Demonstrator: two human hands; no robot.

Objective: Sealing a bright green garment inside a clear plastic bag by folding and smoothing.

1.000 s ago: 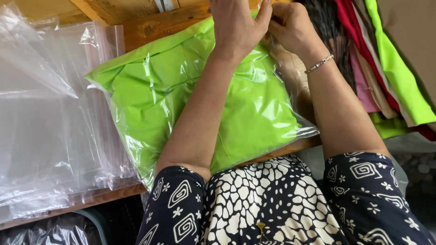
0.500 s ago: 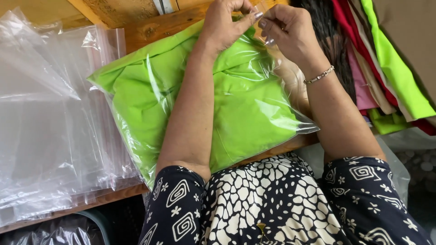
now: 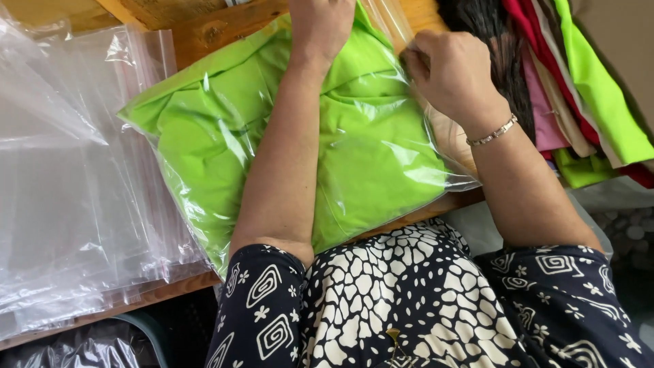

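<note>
Your left hand (image 3: pixel 320 27) is pressing down on the bagged lime-green garment (image 3: pixel 286 136) lying on the wooden table (image 3: pixel 204 34), while your right hand (image 3: pixel 446 71) is pinching the clear bag's edge (image 3: pixel 402 41).

A lime-green garment (image 3: pixel 286 143) is showing through a clear, glossy plastic bag (image 3: pixel 436 146). Colourless transparent bags (image 3: pixel 75 184) are lying at left. At far right, folded fabrics (image 3: pixel 572 88) are showing red, pink, tan and neon green. Near, dark navy sleeves (image 3: pixel 262 307) are bearing white spirals and flowers, beside a black-and-cream pebble print (image 3: pixel 402 300).
</note>
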